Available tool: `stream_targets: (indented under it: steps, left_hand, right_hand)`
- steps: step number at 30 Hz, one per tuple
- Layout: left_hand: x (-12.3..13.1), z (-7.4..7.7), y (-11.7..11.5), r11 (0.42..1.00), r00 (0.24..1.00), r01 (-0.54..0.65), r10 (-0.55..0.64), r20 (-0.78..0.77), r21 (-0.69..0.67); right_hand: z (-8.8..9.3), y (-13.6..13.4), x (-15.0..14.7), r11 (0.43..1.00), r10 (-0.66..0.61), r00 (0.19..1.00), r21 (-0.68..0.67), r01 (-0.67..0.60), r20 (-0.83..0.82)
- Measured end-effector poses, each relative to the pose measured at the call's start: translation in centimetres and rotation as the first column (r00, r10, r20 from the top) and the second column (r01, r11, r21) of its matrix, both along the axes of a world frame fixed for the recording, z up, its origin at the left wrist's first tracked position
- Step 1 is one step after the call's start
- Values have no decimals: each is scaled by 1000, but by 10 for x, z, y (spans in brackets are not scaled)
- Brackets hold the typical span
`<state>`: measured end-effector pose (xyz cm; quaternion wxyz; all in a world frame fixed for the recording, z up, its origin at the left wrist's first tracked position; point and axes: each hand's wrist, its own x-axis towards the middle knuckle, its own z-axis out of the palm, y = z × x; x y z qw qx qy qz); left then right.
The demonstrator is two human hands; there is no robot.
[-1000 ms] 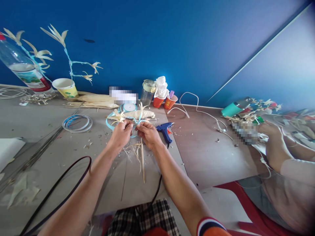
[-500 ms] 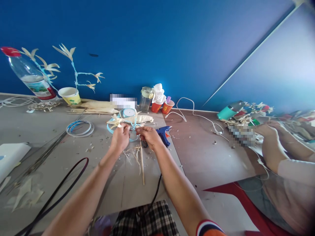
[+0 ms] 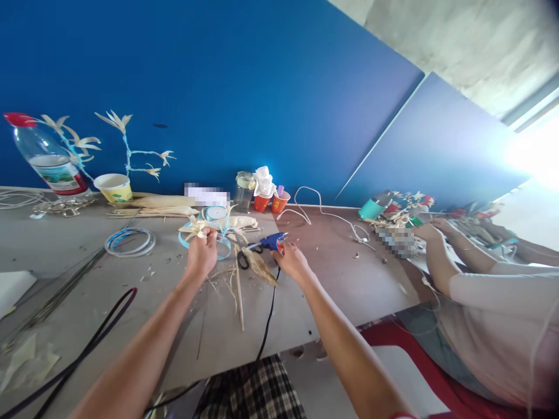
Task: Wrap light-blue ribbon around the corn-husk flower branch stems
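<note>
Head cam's the only view here, so that's what I'm going off. Left hand (image 3: 204, 250) has a narrow pinch, thumb to fingers, on a flower sprig (image 3: 194, 226). The pale petals poke out just beyond and to the left of the fingertips, and a blue-wrapped stem (image 3: 226, 230) sits just right of them. My guess: next to no weight, petals papery and easy to crack or crease, stem bendy but firmer. I'd hold it by the wrapped part and leave the petals alone.

Right hand (image 3: 292, 259) is at the glue gun (image 3: 271, 241), fingers curled in around the handle and trigger area. The hand hides most of it, so I can't tell if the grip's properly closed. The gun is just left of that hand, with the nozzle out past the fingertips. Probably light hard plastic, not slippery, but the cord (image 3: 269, 317) running back toward the lap could tug. Stick to the handle; the tip may be hot. Scissors (image 3: 243, 260) and a dry husk (image 3: 261, 267) lie between the hands.
</note>
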<state>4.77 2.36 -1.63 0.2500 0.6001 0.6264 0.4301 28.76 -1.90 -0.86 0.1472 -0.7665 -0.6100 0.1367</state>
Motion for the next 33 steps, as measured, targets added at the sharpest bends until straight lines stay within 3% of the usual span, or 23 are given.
stream_targets:
  steps: [4, 10, 13, 15, 17, 19, 21, 23, 25, 27, 29, 33]
  left_hand:
    - [0, -4, 1, 1000, 1000, 6, -6, 9, 6]
    - [-1, -10, 4, 1000, 1000, 15, -15, 6, 26]
    - [-2, -9, 4, 1000, 1000, 9, -10, 11, 21]
    - [-2, -7, 3, 1000, 1000, -3, 3, -2, 12]
    - [-2, -5, 2, 1000, 1000, -8, 8, -5, 3]
    - [-1, -4, 0, 1000, 1000, -7, 7, 9, -3]
    - [0, -4, 0, 1000, 1000, -5, 6, 19, -18]
    - [1, -4, 0, 999, 1000, -8, 9, 18, -31]
    - [2, -3, -1, 999, 1000, -9, 10, 17, -36]
    - [3, -2, -2, 999, 999, -19, 21, 26, -45]
    - [3, 0, -3, 997, 999, -34, 36, 39, -65]
    - [1, 0, -3, 995, 997, -59, 62, 46, -75]
  right_hand:
    - [-10, -5, -2, 998, -31, 991, -54, 38, 130]
    - [-15, -1, -7, 1000, -2, 993, -26, 5, 114]
    - [-19, -3, 1, 994, -16, 1000, 107, 15, 10]
    - [-19, -6, 8, 970, -28, 983, 234, 70, -181]
    - [-13, -10, 14, 921, 21, 889, 355, 161, -457]
    - [0, -16, 16, 885, 182, 673, 417, 204, -716]
    - [16, -23, 13, 905, 356, 376, 417, 91, -855]
    - [31, -28, 6, 923, 383, 217, 383, -41, -898]
    - [38, -29, -5, 933, 360, 182, 350, -86, -915]
    - [39, -26, -17, 937, 350, 216, 339, -87, -912]
    - [32, -21, -28, 936, 352, 247, 334, -113, -903]
    - [11, -14, -45, 932, 347, 230, 307, -193, -909]
